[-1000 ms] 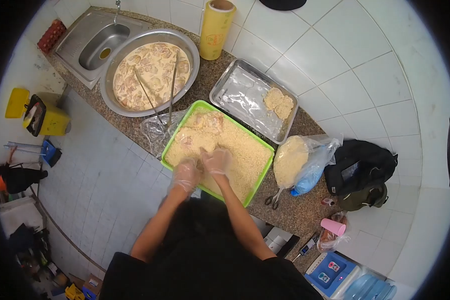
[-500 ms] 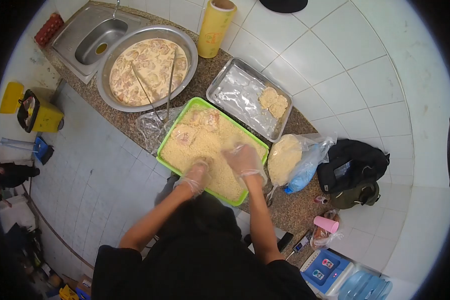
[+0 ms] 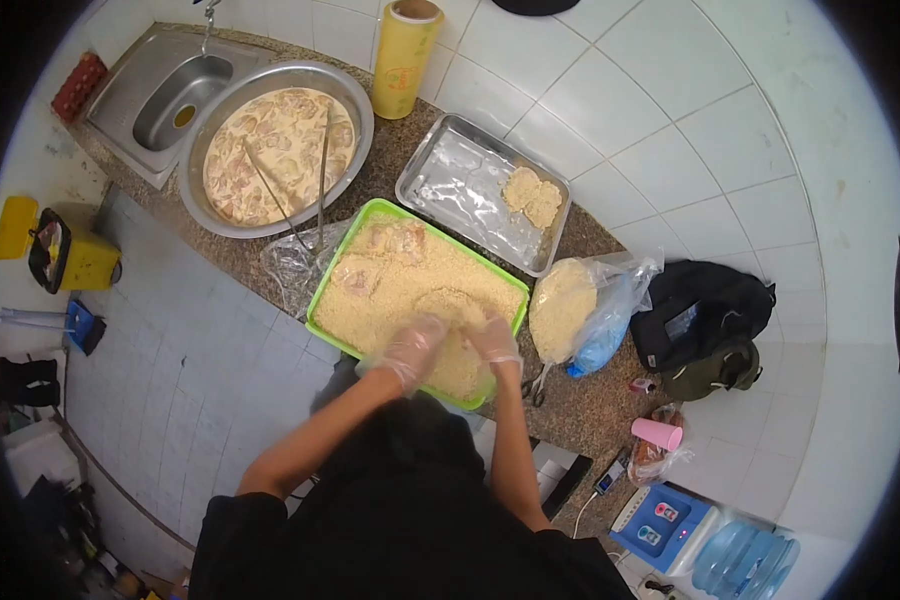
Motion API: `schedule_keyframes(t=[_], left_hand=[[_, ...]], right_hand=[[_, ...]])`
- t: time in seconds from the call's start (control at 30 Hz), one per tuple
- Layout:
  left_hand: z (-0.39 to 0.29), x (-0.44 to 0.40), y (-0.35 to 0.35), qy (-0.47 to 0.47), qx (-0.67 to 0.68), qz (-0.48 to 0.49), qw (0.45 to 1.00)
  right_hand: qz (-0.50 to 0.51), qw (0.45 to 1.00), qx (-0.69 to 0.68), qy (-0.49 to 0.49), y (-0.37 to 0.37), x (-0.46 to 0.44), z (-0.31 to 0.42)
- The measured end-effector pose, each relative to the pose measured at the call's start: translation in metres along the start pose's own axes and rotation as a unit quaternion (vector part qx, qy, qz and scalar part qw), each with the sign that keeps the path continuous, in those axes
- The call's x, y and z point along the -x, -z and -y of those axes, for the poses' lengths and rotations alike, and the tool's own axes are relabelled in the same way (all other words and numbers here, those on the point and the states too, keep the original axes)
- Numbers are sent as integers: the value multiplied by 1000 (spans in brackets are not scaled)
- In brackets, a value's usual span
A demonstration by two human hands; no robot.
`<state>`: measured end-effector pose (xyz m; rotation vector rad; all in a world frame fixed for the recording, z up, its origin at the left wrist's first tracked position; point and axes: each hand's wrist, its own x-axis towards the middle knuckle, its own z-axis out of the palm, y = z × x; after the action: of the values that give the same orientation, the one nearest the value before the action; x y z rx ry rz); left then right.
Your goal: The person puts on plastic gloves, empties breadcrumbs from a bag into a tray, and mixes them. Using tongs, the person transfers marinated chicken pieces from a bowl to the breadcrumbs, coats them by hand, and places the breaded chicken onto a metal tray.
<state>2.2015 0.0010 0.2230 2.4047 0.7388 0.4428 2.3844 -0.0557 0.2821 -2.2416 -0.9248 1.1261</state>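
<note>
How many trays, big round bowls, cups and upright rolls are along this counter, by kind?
Trays: 2 (green tray, metal tray)
Bowls: 1 (metal bowl)
Cups: 1 (pink cup)
Rolls: 1 (yellow roll)
Total: 5

free: above green tray, far side | obstacles: tongs left, crumb bag right
</note>
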Motion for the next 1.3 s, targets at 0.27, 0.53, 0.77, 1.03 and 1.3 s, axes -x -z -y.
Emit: schedule_keyframes(t=[0.27,0.53,0.77,1.03,1.3], left_hand=[[6,1,16,37,-178,184,966],[12,-76,-2,46,-233,86,968],[51,-74,-51,-99,-326,-14,940],[51,-70,13,40,-140,-158,977],[1,9,21,206,-66,200,956]], right_hand=[[-170,950,234,114,-35,-48,-16],[-195,965,126,124,-75,-81,-55],[-255,932,243,82,-66,-31,-45],[-203,974,36,96,-39,-11,-7],[-221,945,215,108,-59,23,-19]])
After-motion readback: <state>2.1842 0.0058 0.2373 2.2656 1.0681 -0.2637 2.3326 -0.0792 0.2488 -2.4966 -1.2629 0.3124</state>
